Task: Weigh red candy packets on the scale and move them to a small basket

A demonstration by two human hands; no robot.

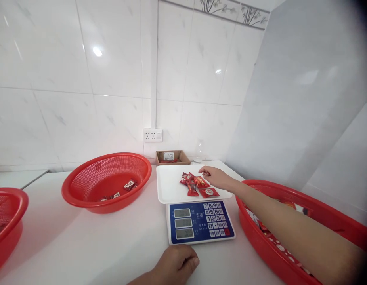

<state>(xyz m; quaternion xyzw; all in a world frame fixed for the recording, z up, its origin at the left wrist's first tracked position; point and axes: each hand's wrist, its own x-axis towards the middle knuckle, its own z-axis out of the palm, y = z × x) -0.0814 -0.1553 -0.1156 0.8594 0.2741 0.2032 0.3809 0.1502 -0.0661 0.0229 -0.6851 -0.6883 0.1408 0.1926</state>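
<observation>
My right hand point(219, 178) reaches over the white weighing pan point(167, 186), its fingers closed on a small dark-red wrapped snack packet point(206, 173). Below and left of those fingers, several red snack packets point(193, 189) lie in a loose cluster on the pan. The digital scale point(200, 221) has a blue panel with number keys and three small displays, whose digits are too faint to read. In front of the scale, my left hand point(176, 264) rests on the table in a loose fist, with nothing visible in it.
A red basket point(106, 206) left of the scale holds a few packets. To the right, under my forearm, another red basket point(251, 233) holds many packets. A third basket point(11, 233) is cut off at left. A cardboard box point(173, 156) and clear bottle point(199, 151) stand by the wall.
</observation>
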